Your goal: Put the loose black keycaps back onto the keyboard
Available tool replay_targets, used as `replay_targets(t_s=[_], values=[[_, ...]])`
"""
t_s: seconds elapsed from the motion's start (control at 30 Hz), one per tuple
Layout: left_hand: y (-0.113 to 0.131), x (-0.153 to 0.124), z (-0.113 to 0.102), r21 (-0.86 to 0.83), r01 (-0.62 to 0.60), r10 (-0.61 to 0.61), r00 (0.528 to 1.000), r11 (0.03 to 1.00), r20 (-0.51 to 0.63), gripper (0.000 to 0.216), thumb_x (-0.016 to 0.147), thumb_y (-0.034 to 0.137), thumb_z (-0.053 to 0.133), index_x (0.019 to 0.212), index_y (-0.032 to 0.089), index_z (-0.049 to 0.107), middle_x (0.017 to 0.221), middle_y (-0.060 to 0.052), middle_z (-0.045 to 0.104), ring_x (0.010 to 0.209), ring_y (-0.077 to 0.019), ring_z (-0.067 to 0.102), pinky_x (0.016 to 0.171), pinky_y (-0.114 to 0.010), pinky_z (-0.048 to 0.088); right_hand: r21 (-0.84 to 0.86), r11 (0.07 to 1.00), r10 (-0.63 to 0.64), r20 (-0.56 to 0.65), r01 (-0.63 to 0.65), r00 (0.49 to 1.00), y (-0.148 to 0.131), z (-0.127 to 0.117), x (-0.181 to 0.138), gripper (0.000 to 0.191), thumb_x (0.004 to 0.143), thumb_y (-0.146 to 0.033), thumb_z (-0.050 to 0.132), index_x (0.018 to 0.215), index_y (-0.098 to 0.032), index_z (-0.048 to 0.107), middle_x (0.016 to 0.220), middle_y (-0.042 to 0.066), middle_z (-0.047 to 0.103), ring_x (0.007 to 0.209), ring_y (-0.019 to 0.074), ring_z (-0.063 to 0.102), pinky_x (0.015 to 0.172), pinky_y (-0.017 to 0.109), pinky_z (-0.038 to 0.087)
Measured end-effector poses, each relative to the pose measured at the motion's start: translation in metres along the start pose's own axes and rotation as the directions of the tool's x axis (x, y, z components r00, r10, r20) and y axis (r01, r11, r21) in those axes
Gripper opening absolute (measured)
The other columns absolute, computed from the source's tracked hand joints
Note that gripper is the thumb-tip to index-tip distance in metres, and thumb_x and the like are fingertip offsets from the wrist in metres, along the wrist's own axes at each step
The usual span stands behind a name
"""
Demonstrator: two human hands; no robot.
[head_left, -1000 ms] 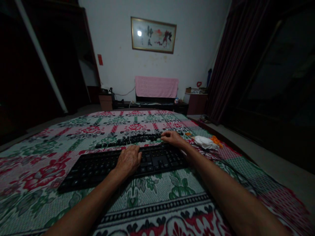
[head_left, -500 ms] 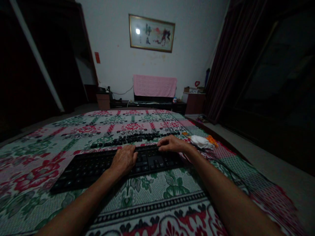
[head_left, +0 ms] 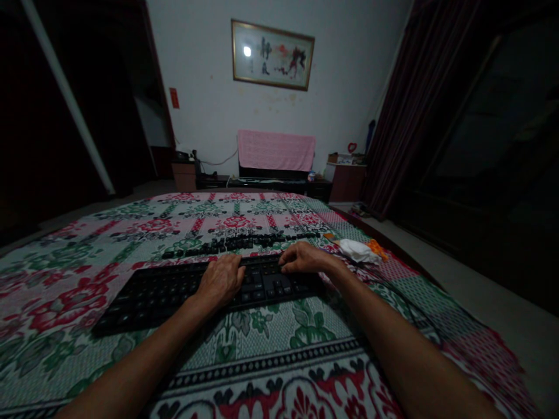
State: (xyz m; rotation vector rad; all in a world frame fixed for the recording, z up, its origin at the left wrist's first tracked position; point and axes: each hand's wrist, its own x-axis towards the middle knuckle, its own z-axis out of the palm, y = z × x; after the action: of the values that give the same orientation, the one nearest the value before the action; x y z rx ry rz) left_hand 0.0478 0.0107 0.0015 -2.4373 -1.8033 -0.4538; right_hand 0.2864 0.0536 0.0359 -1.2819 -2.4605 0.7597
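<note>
Along the near side of the floral blanket [head_left: 236, 329], a black keyboard [head_left: 144, 299] lies keys up, its long axis running from side to side at a slight angle. The left hand [head_left: 221, 278] rests palm down on the middle of the keyboard, fingers reaching to the far edge; whether these fingers grip that edge cannot be told. The right hand [head_left: 302, 258] is positioned at the far edge, right of the left hand, thumb and forefinger held with a narrow gap; whether a small part sits between them cannot be determined. Just beyond the keyboard, loose black keycaps [head_left: 238, 242] form an uneven row roughly parallel to it. To the right of the right hand lie a white bundle [head_left: 358, 251] and, touching or just beside it, an orange item [head_left: 378, 249]. Dark cables [head_left: 404, 297] run over the blanket near the right forearm. Against the far wall, a pink cloth [head_left: 276, 150] covers most of a dark panel; a framed picture [head_left: 273, 55] hangs above.
</note>
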Motion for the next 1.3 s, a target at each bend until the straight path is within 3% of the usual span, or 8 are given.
replay_targets(t_s=[0.33,0.73,1.3], values=[[0.0006,-0.0009,-0.0005,-0.003,0.009,-0.009,1.0,1.0,-0.001,0.028,0.085,0.031,0.035,0.103,0.018,0.052,0.105,-0.009,0.057,0.103,-0.0197,0.05,0.088,-0.033,0.035,0.054,0.997,0.054,-0.008,-0.053,0.999,0.0063,0.0065,0.006,0.024,0.06,-0.027,0.064,0.082,-0.017,0.069,0.072,-0.001,0.067,0.064,0.0113,0.057,0.056,0.019,0.039],[0.0005,0.0005,-0.0008,-0.01,0.015,-0.015,1.0,1.0,0.021,0.026,0.085,0.03,0.036,0.102,0.018,0.052,0.104,-0.008,0.058,0.102,-0.0197,0.05,0.088,-0.033,0.035,0.006,1.0,0.019,0.028,-0.019,0.999,-0.0004,0.0006,0.0025,0.022,0.066,-0.028,0.059,0.082,-0.017,0.07,0.069,-0.002,0.065,0.06,0.0097,0.054,0.054,0.018,0.036],[0.0,-0.0006,0.0002,0.001,-0.011,0.011,1.0,1.0,-0.012,0.027,0.086,0.031,0.034,0.1,0.017,0.052,0.101,-0.009,0.058,0.101,-0.0198,0.05,0.087,-0.033,0.036,0.049,0.998,0.027,-0.04,-0.025,0.999,0.0089,0.0069,0.008,0.022,0.066,-0.03,0.058,0.076,-0.014,0.071,0.065,0.0,0.065,0.059,0.0098,0.053,0.052,0.018,0.036]])
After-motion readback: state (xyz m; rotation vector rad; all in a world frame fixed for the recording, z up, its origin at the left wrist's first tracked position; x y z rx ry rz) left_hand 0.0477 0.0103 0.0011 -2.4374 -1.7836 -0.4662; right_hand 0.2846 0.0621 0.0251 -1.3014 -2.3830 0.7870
